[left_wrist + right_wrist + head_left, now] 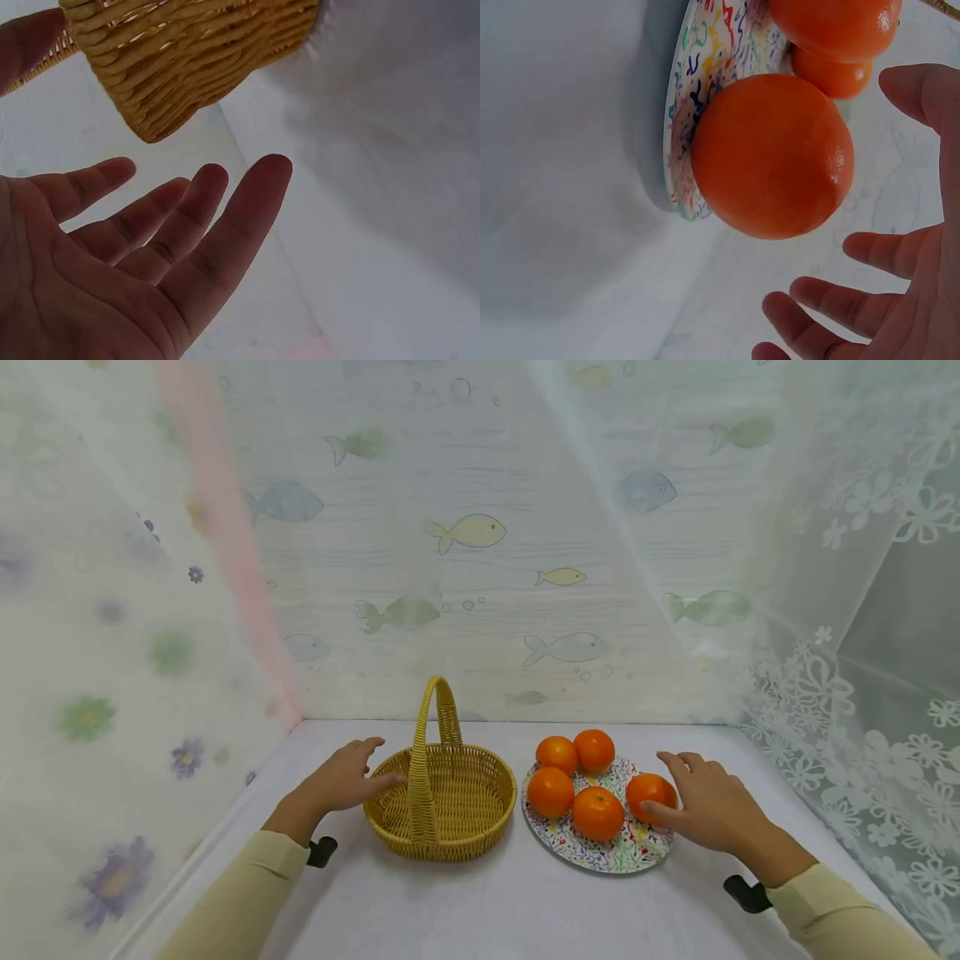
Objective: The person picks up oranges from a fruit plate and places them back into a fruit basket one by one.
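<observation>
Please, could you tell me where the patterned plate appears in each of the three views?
Head: the patterned plate is right of centre, in the lower half, with orange fruits on it.
Left wrist: not in this picture.
Right wrist: upper part, left of centre, partly hidden by a fruit.
Shared landmark: the white table surface, visible in all three.

On the tabletop point(450, 918), the plate point(600, 859) carries five fruits point(597, 815); left of the plate sits the basket point(465, 847), farther left the left hand point(347, 779); at its right edge, the right hand point(711, 803); behind it, the backdrop point(480, 627).
</observation>
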Tool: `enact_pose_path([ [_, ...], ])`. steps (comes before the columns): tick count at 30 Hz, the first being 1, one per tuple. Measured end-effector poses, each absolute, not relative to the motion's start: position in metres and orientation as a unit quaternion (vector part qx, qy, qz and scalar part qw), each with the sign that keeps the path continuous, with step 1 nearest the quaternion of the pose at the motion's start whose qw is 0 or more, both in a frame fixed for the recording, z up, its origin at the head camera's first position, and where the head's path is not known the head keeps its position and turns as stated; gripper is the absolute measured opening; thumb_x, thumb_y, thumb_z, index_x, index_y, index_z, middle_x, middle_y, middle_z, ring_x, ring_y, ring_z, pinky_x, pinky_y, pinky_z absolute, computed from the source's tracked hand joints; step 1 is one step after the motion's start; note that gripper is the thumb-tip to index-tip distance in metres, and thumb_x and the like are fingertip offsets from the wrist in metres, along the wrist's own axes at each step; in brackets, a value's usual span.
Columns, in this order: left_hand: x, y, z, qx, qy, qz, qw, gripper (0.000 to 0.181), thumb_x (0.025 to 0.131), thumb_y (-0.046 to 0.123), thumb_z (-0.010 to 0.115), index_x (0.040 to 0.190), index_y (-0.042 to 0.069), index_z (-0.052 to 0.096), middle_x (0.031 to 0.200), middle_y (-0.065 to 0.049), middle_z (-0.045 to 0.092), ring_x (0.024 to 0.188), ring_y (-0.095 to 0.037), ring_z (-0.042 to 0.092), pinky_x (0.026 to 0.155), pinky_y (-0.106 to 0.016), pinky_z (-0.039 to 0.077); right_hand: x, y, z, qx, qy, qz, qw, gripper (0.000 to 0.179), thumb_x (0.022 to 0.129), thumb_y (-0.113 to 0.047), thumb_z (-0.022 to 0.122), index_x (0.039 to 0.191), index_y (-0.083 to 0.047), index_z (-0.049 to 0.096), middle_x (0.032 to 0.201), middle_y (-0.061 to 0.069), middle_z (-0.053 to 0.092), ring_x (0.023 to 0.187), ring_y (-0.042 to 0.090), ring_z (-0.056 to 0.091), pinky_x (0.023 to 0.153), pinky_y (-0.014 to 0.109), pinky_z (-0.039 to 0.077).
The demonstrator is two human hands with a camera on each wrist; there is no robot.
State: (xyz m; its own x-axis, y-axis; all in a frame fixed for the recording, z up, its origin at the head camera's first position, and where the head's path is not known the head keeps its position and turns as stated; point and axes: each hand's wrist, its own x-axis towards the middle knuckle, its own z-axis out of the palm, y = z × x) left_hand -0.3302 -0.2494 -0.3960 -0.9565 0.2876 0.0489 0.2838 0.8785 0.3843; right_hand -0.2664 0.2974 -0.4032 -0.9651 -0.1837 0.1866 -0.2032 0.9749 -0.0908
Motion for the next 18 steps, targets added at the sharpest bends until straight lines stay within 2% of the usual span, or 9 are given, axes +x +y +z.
enact_pose_path([
  [3, -0.335, -0.251, -0.402, 0.138, 0.959, 0.248, 0.016, 0.083, 0.096, 0.055, 0.068, 0.155, 0.004, 0.042, 0.149, -0.03, 0.05, 0.123, -0.044, 0.063, 0.089, -0.052, 0.059, -0.268, 0.297, -0.405, 0.096, -0.991, 0.071, 0.069, 0.101, 0.086, -0.078, 0.062, 0.151, -0.003, 0.045, 0.14, 0.031, 0.054, 0.113, 0.049, 0.058, 0.084, 0.067, 0.055],
  [6, -0.34, -0.253, -0.411, 0.109, 0.946, 0.305, 0.035, 0.077, 0.094, 0.05, 0.072, 0.154, 0.01, 0.046, 0.149, -0.025, 0.052, 0.128, -0.043, 0.06, 0.079, -0.044, 0.063, -0.27, 0.296, -0.407, 0.09, -0.991, 0.087, 0.051, 0.103, 0.085, -0.079, 0.062, 0.151, -0.002, 0.044, 0.138, 0.031, 0.054, 0.109, 0.046, 0.061, 0.079, 0.063, 0.058],
  [9, -0.344, -0.256, -0.418, 0.081, 0.93, 0.354, 0.05, 0.076, 0.092, 0.049, 0.075, 0.152, 0.011, 0.048, 0.149, -0.023, 0.052, 0.13, -0.044, 0.058, 0.072, -0.04, 0.064, -0.272, 0.296, -0.409, 0.086, -0.991, 0.097, 0.041, 0.103, 0.085, -0.079, 0.063, 0.151, -0.002, 0.045, 0.136, 0.03, 0.055, 0.103, 0.041, 0.063, 0.075, 0.059, 0.059],
  [13, -0.347, -0.259, -0.426, 0.056, 0.913, 0.398, 0.068, 0.073, 0.092, 0.046, 0.077, 0.149, 0.009, 0.051, 0.149, -0.023, 0.052, 0.122, -0.039, 0.063, 0.071, -0.039, 0.064, -0.275, 0.296, -0.411, 0.08, -0.991, 0.099, 0.033, 0.103, 0.083, -0.079, 0.065, 0.15, -0.003, 0.045, 0.134, 0.028, 0.055, 0.096, 0.035, 0.065, 0.07, 0.054, 0.059],
  [18, -0.352, -0.262, -0.435, 0.047, 0.892, 0.44, 0.091, 0.064, 0.093, 0.035, 0.077, 0.147, 0.006, 0.054, 0.149, -0.024, 0.051, 0.11, -0.03, 0.069, 0.073, -0.04, 0.064, -0.278, 0.297, -0.413, 0.069, -0.993, 0.096, 0.019, 0.103, 0.082, -0.079, 0.066, 0.149, -0.004, 0.046, 0.129, 0.026, 0.057, 0.09, 0.03, 0.064, 0.067, 0.051, 0.059],
])
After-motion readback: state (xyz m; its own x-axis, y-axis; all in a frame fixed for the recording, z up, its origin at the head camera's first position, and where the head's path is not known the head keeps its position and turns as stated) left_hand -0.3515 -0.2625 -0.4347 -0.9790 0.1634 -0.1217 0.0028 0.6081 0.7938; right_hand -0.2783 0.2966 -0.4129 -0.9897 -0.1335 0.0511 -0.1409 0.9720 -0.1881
